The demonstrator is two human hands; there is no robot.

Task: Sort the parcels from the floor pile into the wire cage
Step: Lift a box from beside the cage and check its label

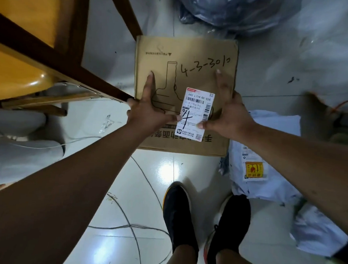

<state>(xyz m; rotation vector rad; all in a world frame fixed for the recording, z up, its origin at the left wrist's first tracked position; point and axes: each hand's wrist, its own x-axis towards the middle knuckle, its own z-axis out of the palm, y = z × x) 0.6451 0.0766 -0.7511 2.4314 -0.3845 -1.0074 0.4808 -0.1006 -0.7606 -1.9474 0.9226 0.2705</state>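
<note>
1. A cardboard box (185,87), closed with contents hidden, was held above the floor (145,181).
2. Left hand (150,108) and right hand (229,112) each had a grip clamped on its sides.
3. White mailers (268,168) lay right.

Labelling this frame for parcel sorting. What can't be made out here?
Head view only:
- Wire cage: not in frame.
- Cardboard box underside and depth: hidden by its own top face.
- Shipping label small print: too small, partly under the right hand thumb.
- Left hand grip: flat on the box top, fingers on the far side hidden.
- Grey plastic bag: cut off by the top edge, blurred.
</note>
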